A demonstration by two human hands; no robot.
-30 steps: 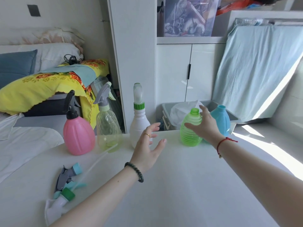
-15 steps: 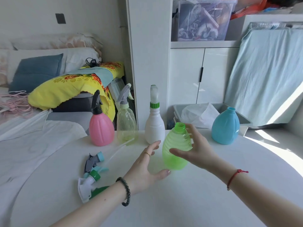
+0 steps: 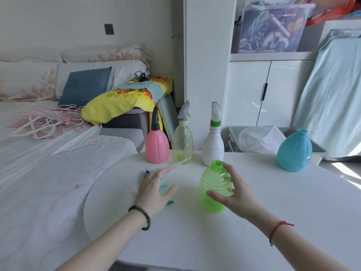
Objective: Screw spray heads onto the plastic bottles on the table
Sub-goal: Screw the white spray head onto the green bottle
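My right hand (image 3: 235, 190) grips a ribbed green bottle (image 3: 212, 189) with an open neck, standing near the middle of the round white table (image 3: 244, 241). My left hand (image 3: 154, 189) is spread open, palm down, over the loose spray heads (image 3: 166, 185), hiding most of them; a clear dip tube (image 3: 176, 166) sticks out past its fingers. A blue bottle (image 3: 294, 151) without a head stands at the far right. A pink bottle (image 3: 156, 142), a clear yellowish bottle (image 3: 183, 141) and a white bottle (image 3: 213, 142) stand in a row at the back, each with a spray head on.
A bed with white sheets (image 3: 39, 173) adjoins the table's left side, with pink hangers (image 3: 46, 122) and pillows on it. Behind the table are a white cabinet (image 3: 254, 90) and a grey bin with a plastic bag (image 3: 259, 137).
My right hand has brought the green bottle from the back, beside the blue one, to the table's middle. My left hand has moved left and down over the loose spray heads.
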